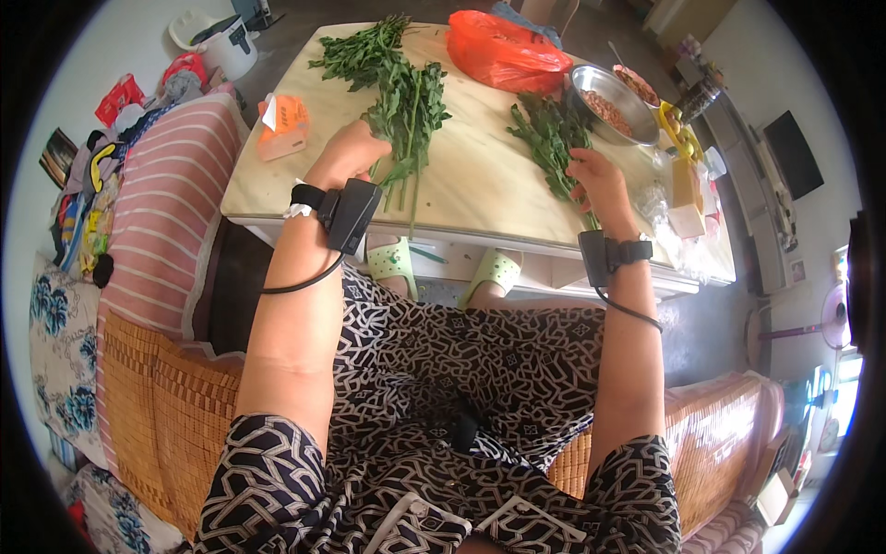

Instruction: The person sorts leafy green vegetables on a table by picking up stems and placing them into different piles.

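My left hand (356, 151) is curled at the left edge of a bunch of leafy greens (415, 104), with some leaf and stem in its grasp. The long bare stems of this bunch point towards me. On the right, my right hand (601, 181) touches the stems of a smaller pile of leafy greens (547, 135). Its fingers are bent over them, and whether they grip a stem is hard to see. Further back on the marble-patterned table (477, 180) lies another heap of greens (363, 52).
A red plastic bag (509, 52) sits at the back. Near the right pile stands a steel bowl (647, 124) of reddish-brown nuts or beans. A tissue pack (284, 128) lies at left; a small box (686, 197) and clear plastic (654, 201) are at right.
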The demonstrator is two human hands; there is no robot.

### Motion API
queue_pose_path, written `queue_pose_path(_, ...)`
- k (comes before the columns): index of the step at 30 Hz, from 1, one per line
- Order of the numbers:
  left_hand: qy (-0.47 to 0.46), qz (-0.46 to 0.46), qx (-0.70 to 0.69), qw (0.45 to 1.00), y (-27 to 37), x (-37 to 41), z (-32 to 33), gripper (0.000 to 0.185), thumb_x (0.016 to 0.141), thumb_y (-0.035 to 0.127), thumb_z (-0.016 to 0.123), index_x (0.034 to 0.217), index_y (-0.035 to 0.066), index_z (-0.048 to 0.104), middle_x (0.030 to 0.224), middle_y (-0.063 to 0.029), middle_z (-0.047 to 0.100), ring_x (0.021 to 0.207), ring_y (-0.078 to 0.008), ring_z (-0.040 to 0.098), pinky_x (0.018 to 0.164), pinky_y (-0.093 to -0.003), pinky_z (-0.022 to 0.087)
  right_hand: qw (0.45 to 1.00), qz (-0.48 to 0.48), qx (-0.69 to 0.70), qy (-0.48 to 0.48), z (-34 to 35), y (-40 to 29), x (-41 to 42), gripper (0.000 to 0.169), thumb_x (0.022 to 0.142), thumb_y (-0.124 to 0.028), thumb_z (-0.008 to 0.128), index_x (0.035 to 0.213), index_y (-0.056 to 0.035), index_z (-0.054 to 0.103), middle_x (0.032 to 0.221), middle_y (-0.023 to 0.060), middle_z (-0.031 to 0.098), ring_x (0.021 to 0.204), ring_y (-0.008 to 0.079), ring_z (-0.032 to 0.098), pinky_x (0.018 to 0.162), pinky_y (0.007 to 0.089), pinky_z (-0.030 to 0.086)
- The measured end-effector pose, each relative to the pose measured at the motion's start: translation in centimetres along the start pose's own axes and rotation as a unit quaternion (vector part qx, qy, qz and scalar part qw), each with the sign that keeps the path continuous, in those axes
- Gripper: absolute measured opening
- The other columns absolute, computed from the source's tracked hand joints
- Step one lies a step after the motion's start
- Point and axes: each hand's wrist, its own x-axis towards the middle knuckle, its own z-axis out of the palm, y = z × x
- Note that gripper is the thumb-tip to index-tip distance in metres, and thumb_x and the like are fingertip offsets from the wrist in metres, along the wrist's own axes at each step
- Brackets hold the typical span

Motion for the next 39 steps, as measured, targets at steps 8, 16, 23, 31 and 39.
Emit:
queue_pose_path(8, -0.065, 0.032, 0.077, 0.994, -1.2, 0.6, 0.7, 0.027, 0.08, 0.013, 0.056, 0.102, -0.002, 0.061, 0.085, -0.017, 0.065, 0.072, -0.0256, 0.06, 0.067, -0.0359, 0.047, 1.0, 0.004, -0.012, -0.011, -0.9, 1.1, 0.2, 0.035, 0.086, -0.018, 0.06, 0.116, -0.0013, 0.059, 0.082, 0.0036, 0.064, 0.058, 0.01, 0.06, 0.042, 0.0245, 0.044)
queue_pose_path(16, -0.063, 0.01, 0.166, 0.984, -0.3, 0.6, 1.0, 0.027, 0.081, 0.013, 0.056, 0.105, 0.0, 0.061, 0.093, -0.0207, 0.066, 0.083, -0.033, 0.062, 0.073, -0.0379, 0.047, 0.999, 0.021, -0.024, 0.006, -1.5, 1.3, 0.2, 0.032, 0.085, -0.017, 0.061, 0.113, -0.0016, 0.062, 0.081, 0.0034, 0.064, 0.057, 0.0103, 0.06, 0.041, 0.025, 0.044)
queue_pose_path(23, -0.069, 0.018, 0.155, 0.985, 2.0, -1.0, 1.0, 0.026, 0.078, 0.011, 0.057, 0.101, 0.001, 0.062, 0.094, -0.0231, 0.065, 0.083, -0.0391, 0.062, 0.073, -0.0405, 0.048, 0.997, 0.045, -0.042, 0.042, -2.8, 2.2, 0.0, 0.03, 0.084, -0.017, 0.062, 0.11, -0.0009, 0.063, 0.081, 0.0036, 0.064, 0.053, 0.0104, 0.058, 0.04, 0.0253, 0.042)
queue_pose_path(31, -0.046, 0.042, 0.316, 0.947, -1.9, 2.5, 0.1, 0.022, 0.077, 0.014, 0.057, 0.092, 0.001, 0.066, 0.094, -0.0242, 0.065, 0.086, -0.0404, 0.062, 0.077, -0.0427, 0.05, 0.994, 0.046, -0.055, 0.085, -3.7, 3.4, 0.5, 0.027, 0.081, -0.018, 0.064, 0.101, -0.001, 0.067, 0.078, 0.0052, 0.066, 0.051, 0.0114, 0.058, 0.04, 0.0259, 0.042)
queue_pose_path(39, 0.055, 0.026, -0.026, 0.998, 1.2, 1.1, 2.4, 0.034, 0.083, 0.029, 0.057, 0.106, 0.004, 0.06, 0.102, -0.0093, 0.065, 0.082, -0.0215, 0.06, 0.063, -0.0349, 0.047, 0.986, 0.063, -0.115, 0.102, -4.9, 5.7, 1.6, 0.029, 0.075, -0.021, 0.067, 0.095, -0.0007, 0.069, 0.068, 0.0076, 0.065, 0.052, 0.016, 0.061, 0.044, 0.0309, 0.046)
